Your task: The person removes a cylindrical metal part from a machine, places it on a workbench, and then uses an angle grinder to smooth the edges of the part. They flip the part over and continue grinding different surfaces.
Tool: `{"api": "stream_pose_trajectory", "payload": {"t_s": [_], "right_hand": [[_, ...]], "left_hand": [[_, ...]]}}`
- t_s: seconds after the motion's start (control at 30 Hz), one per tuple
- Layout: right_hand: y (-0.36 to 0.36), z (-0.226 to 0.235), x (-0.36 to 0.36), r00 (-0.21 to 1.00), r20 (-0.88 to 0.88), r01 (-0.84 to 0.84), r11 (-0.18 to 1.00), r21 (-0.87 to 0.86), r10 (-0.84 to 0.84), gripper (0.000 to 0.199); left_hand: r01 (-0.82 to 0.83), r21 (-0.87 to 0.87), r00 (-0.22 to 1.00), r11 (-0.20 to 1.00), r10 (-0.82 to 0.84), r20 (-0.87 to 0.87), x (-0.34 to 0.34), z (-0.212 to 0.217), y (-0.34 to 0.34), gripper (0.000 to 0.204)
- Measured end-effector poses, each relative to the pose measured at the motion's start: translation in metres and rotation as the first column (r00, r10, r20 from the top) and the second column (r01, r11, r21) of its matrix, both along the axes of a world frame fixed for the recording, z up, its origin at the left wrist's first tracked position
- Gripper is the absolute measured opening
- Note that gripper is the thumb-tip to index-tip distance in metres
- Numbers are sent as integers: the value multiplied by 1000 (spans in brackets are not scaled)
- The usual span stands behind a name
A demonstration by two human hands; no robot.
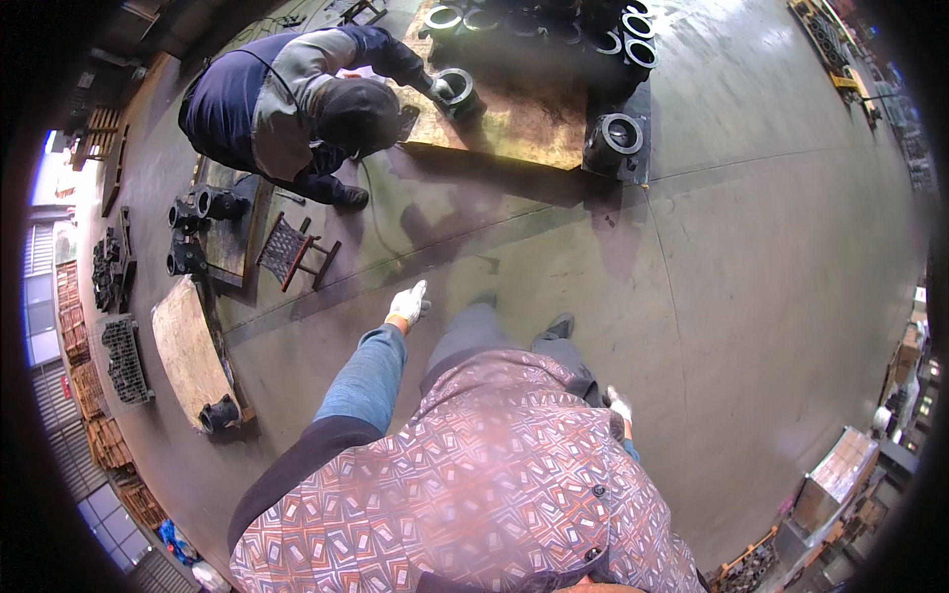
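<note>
My left hand (410,304), in a white glove, is held out over the bare floor ahead of my body. Its fingers are partly apart and I see nothing in them. My right hand (620,405), also white-gloved, hangs low at my right side by the hip. It is partly hidden by my patterned garment, and its fingers are too small to read. Neither hand touches a workpiece. Ahead, a co-worker bends over a low wooden platform (539,128), one gloved hand (442,91) on the rim of a black flanged metal fitting (461,102).
Several more black flanged fittings (623,135) stand on and beside the platform. To the left are a low stool (287,252), a pallet with fittings (225,205), and a wooden board (193,346) with one fitting (219,414). A wrapped box stack (835,474) stands at the lower right.
</note>
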State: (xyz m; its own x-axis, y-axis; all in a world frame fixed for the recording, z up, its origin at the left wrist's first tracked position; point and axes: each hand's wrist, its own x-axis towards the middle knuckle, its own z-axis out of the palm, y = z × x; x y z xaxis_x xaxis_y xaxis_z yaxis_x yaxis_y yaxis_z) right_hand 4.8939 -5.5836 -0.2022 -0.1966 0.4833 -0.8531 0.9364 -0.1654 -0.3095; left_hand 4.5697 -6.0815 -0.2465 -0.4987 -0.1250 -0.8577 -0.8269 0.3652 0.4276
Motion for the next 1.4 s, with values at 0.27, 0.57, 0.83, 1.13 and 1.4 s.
{"api": "stream_pose_trajectory", "payload": {"t_s": [0.27,0.57,0.83,1.13,1.4], "right_hand": [[90,-2,46,970,-7,235,947,-219,-242,63],[152,-33,63,960,-59,258,946,-197,-274,62],[129,-24,35,972,-104,193,967,-168,-212,61],[108,-88,66,827,181,-550,833,61,533,71],[52,-68,-4,805,295,-550,834,46,515,71]], "left_hand": [[-156,22,987,988,157,-34,68,10,52,54],[-195,-28,980,980,194,-37,129,25,66,53],[-257,-1,966,966,257,-30,143,13,43,61],[-236,9,971,972,236,32,138,-23,-23,64],[-371,2,927,929,371,59,124,-33,-80,65]]}}
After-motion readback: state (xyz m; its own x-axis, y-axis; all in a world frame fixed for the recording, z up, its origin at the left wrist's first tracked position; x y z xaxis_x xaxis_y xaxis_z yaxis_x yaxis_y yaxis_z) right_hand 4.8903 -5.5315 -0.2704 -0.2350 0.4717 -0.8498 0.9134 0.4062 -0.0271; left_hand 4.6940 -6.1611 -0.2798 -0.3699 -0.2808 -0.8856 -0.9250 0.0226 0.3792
